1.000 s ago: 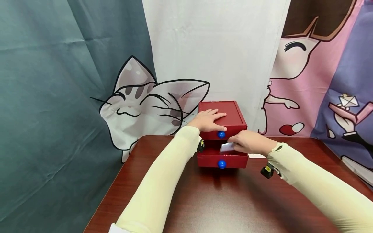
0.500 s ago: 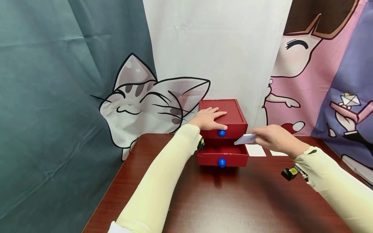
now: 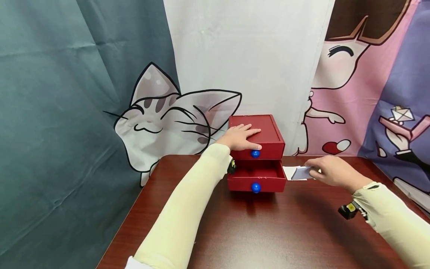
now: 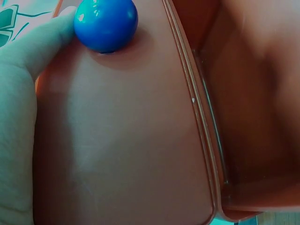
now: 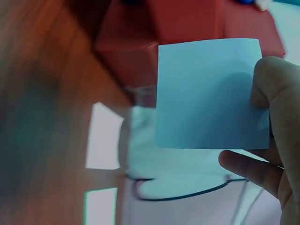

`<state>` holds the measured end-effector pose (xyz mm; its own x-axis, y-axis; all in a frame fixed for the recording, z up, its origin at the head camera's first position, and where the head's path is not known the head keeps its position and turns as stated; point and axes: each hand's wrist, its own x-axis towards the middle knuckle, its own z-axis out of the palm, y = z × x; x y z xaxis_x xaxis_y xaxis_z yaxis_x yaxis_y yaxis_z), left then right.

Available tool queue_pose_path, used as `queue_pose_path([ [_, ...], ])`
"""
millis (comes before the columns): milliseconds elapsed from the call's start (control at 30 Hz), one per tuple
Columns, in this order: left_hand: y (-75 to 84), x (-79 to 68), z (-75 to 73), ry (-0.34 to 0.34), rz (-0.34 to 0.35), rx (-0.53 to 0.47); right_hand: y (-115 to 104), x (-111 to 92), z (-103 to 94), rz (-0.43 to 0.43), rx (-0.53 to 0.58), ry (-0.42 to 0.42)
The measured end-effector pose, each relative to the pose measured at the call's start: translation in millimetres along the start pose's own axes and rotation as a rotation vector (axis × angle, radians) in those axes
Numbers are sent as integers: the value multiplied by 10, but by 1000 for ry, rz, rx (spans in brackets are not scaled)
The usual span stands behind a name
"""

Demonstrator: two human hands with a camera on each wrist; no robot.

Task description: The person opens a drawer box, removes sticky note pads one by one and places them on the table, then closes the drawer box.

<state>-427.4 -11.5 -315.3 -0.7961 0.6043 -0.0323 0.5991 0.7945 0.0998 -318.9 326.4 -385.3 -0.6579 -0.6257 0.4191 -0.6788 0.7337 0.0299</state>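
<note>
My left hand (image 3: 239, 137) rests on top of a small red chest of drawers (image 3: 270, 132), fingers spread. Its thumb lies beside the upper blue knob (image 4: 106, 23). The lower drawer (image 3: 240, 184), with its own blue knob (image 3: 256, 187), is pulled out, and nothing shows in the visible part of it. To the right of the chest, my right hand (image 3: 332, 170) pinches a square white paper note (image 5: 206, 93) by one edge, thumb on its face. In the head view the note overlaps a white paper (image 3: 287, 172) on the table.
Two white papers lie on the brown table (image 3: 235, 231) right of the chest; the right wrist view shows one paper (image 5: 103, 138) and a second paper (image 5: 101, 206) beside it. Printed curtains (image 3: 252, 56) hang close behind the table.
My right hand has lifted the paper note out of the lower drawer and carried it right, then down over the papers on the table. My left hand has stayed on the chest.
</note>
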Motion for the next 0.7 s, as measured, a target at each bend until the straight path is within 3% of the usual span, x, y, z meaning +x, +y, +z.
queue_pose_path([
  [233, -5, 4, 14, 4, -1, 2, 134, -230, 377, 54, -17, -51],
  [500, -1, -3, 42, 8, -5, -8, 152, -456, 657, 12, -80, -11],
  [700, 9, 6, 10, 9, -5, 10, 84, -589, 790, -67, -78, 51],
])
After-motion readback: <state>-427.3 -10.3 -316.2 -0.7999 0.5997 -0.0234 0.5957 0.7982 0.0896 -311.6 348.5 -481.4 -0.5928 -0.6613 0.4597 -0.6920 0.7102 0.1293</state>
